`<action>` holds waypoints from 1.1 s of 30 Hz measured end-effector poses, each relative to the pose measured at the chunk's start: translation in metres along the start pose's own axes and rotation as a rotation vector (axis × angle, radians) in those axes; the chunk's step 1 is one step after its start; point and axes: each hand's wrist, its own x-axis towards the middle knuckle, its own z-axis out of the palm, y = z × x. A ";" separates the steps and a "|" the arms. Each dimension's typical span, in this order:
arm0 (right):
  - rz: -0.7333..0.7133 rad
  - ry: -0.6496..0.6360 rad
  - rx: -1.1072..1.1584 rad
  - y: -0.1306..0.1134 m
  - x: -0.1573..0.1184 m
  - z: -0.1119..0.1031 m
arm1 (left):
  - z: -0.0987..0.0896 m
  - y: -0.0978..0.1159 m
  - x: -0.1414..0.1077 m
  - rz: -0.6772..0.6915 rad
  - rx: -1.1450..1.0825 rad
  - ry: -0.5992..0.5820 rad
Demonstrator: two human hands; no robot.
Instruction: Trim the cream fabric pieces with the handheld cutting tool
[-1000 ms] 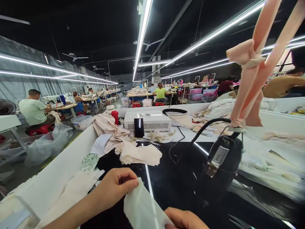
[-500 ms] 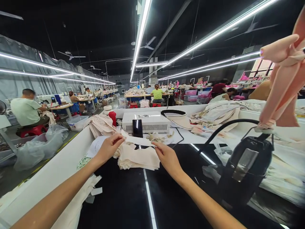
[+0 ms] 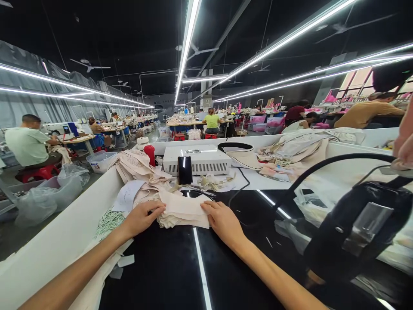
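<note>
A cream fabric piece (image 3: 182, 204) is stretched flat between my two hands, on top of a stack of similar cream pieces (image 3: 180, 220). My left hand (image 3: 142, 218) pinches its left edge between thumb and fingers. At the right end, my right hand (image 3: 226, 221) is closed on its edge, fingertips bent over the cloth. The stack rests on the shiny black tabletop (image 3: 161, 267). Just left of it lie a printed white paper (image 3: 128, 196) and a bundle of pale green cord (image 3: 109, 221).
Behind the stack stand a phone (image 3: 185, 170) and a white vented box (image 3: 196, 159). A cream visor (image 3: 243, 156) lies to its right. At right a black device (image 3: 358, 228) with a thick cable blurs. More fabric (image 3: 138, 168) lies left; co-workers sit beyond.
Both hands have moved down, and the cream piece they hold has come down from above the stack onto it. The hanging pink cloth and black device have shifted right in view.
</note>
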 end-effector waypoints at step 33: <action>-0.282 0.080 0.327 -0.060 -0.045 -0.013 | -0.080 0.034 -0.025 -0.354 0.422 -0.227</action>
